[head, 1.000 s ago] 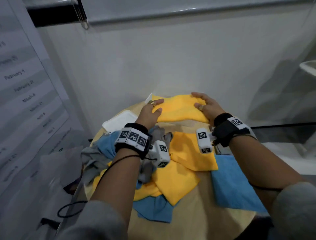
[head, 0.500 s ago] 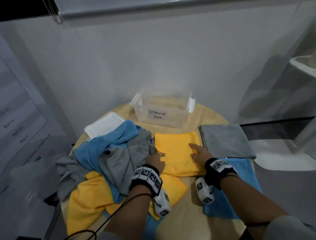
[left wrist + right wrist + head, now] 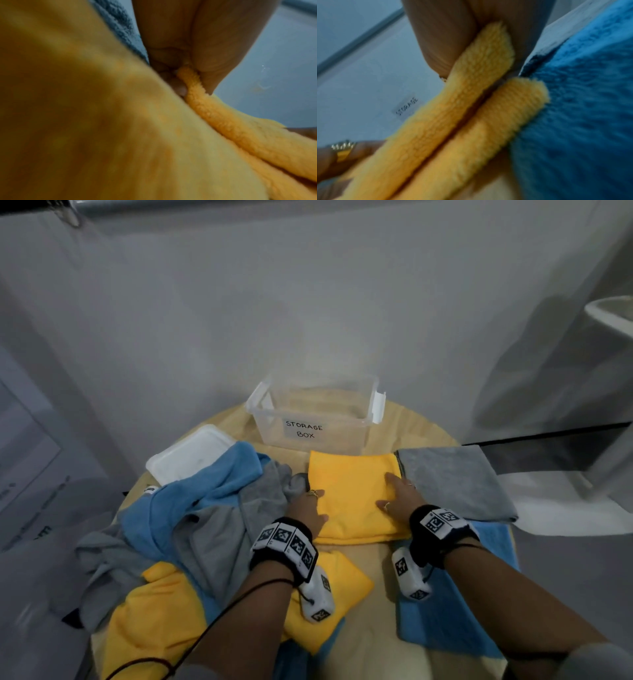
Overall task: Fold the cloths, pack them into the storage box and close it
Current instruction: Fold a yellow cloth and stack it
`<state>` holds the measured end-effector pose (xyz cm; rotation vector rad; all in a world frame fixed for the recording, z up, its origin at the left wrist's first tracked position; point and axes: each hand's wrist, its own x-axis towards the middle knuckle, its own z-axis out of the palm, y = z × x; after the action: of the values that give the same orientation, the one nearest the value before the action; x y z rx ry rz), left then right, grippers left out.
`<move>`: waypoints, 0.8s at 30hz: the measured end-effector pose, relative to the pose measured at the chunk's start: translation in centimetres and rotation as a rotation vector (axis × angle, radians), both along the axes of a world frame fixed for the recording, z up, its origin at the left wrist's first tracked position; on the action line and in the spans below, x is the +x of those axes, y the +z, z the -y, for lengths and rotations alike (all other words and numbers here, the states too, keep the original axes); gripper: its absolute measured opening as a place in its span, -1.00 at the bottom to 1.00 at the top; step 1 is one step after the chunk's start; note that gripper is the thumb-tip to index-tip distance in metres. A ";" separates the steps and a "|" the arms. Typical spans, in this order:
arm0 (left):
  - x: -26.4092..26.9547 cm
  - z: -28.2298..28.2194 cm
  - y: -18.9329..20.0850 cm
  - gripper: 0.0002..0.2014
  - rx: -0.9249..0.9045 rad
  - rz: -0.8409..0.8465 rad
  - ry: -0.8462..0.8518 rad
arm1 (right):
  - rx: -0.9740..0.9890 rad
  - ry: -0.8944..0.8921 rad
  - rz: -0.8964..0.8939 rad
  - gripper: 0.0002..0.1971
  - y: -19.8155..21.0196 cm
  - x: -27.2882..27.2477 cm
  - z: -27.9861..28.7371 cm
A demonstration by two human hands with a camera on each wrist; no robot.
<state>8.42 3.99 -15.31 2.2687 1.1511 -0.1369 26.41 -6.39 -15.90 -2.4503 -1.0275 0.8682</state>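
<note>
A folded yellow cloth (image 3: 352, 487) lies on the round table (image 3: 370, 645), just in front of the clear storage box (image 3: 342, 433), which stands open with nothing seen inside. My left hand (image 3: 306, 508) is at the cloth's left edge. In the left wrist view this hand (image 3: 188, 40) pinches the yellow edge (image 3: 240, 128) between thumb and fingertips. My right hand (image 3: 399, 496) lies flat on the cloth's right side with its fingers straight. In the right wrist view the layered yellow edge (image 3: 453, 121) runs up against the palm (image 3: 445, 33).
The box's white lid (image 3: 186, 455) lies at the back left. A folded grey cloth (image 3: 452, 481) sits to the right, with a blue cloth (image 3: 445, 621) under my right forearm. Loose blue (image 3: 205, 484), grey (image 3: 222, 529) and yellow (image 3: 154, 611) cloths are heaped on the left.
A second ago both hands held the yellow cloth farther off, over the box. It now lies folded in front of the box, and the hands have barely shifted in the last half second.
</note>
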 end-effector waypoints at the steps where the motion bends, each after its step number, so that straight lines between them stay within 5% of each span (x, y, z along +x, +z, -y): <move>1: 0.0 0.2 -0.1 -0.41 0.013 -0.030 -0.014 | -0.003 -0.013 0.005 -0.25 0.0 -0.2 0.1; 7: 0.4 1.0 0.9 -0.28 0.062 -0.218 -0.057 | 0.064 0.218 0.314 -0.27 1.2 -1.3 0.3; 11: -0.3 2.7 0.5 -0.23 0.095 -0.394 -0.053 | -0.255 0.403 0.245 -0.23 -0.8 -2.5 1.0; 18: -1.6 3.8 2.3 -0.16 0.132 -0.405 -0.057 | -0.135 0.118 0.163 0.21 0.6 -3.1 1.1; 21: -4.2 5.0 4.2 -0.43 0.281 -0.112 -0.062 | 0.140 0.116 0.180 -0.10 2.1 -5.7 1.9; 24: -8.8 7.1 4.8 -0.49 0.234 -0.089 -0.028 | 0.243 0.242 0.035 -0.60 2.7 -9.8 3.9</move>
<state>-0.33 -3.13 -10.54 2.5062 1.2375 -0.1206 16.61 -10.31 -13.16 -2.1761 -1.3769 0.7244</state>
